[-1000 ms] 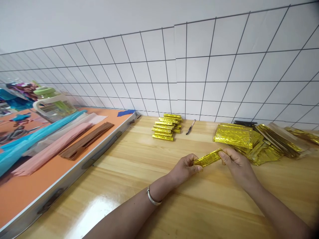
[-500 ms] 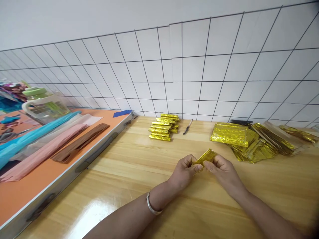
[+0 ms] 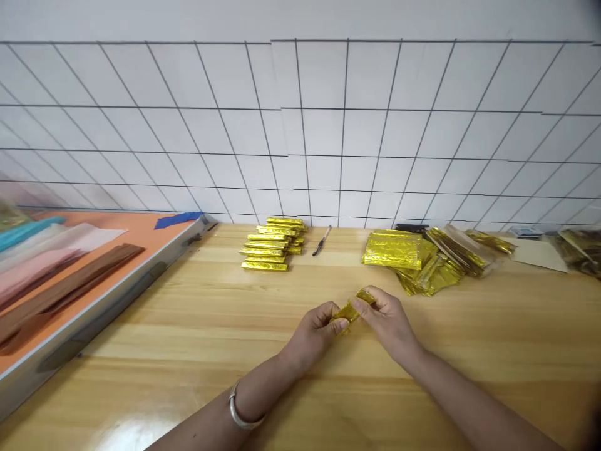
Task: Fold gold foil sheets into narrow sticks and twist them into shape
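Observation:
Between my two hands is a small folded piece of gold foil point(image 3: 351, 311), held slantwise above the wooden table. My left hand point(image 3: 315, 332) pinches its lower left end between thumb and fingers. At its upper right end, my right hand point(image 3: 387, 316) grips it with the thumb lying across the top. The fingertips behind the foil are partly hidden. Farther back on the left lies a stack of narrow folded gold foil strips point(image 3: 265, 264). Back on the right is a pile of flat gold foil sheets point(image 3: 392, 250), some in clear wrapping.
A pen point(image 3: 322, 242) lies between the stack and the pile. At left, an orange-topped board point(image 3: 113, 225) with a raised edge carries brown crepe paper point(image 3: 84, 275), pink and turquoise strips, and a blue scrap point(image 3: 178, 219). A white gridded wall point(image 3: 319, 131) bounds the table behind.
The view has swung to the right. The foil looks narrower, and my right thumb has moved up along it. Both hands keep hold of it.

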A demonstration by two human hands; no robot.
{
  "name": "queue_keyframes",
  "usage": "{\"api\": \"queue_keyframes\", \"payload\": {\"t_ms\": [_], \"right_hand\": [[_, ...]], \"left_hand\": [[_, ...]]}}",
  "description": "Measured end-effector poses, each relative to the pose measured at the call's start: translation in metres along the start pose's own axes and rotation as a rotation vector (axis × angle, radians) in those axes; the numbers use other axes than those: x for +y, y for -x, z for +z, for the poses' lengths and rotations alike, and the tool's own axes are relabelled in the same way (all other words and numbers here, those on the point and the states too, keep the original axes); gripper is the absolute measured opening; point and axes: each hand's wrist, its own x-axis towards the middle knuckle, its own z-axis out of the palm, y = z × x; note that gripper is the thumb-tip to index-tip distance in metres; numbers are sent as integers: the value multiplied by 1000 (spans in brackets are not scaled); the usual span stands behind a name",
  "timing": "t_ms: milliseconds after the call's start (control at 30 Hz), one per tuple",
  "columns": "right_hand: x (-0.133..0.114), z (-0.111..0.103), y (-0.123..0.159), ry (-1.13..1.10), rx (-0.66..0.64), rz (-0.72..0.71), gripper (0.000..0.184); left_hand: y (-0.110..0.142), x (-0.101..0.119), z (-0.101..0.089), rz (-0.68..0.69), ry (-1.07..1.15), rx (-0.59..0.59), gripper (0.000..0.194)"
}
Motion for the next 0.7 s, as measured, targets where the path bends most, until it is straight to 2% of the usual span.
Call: {"api": "queue_keyframes", "payload": {"t_ms": [233, 567, 700], "right_hand": [[8, 3, 1, 63, -17, -2, 29], [5, -6, -2, 183, 10, -29, 30], [10, -14, -7, 265, 24, -51, 29]], "left_hand": [[1, -2, 0, -19, -33, -86, 33], [0, -7, -5, -20, -217, -75, 31], [-4, -5, -15, -23, -302, -5, 29]]}}
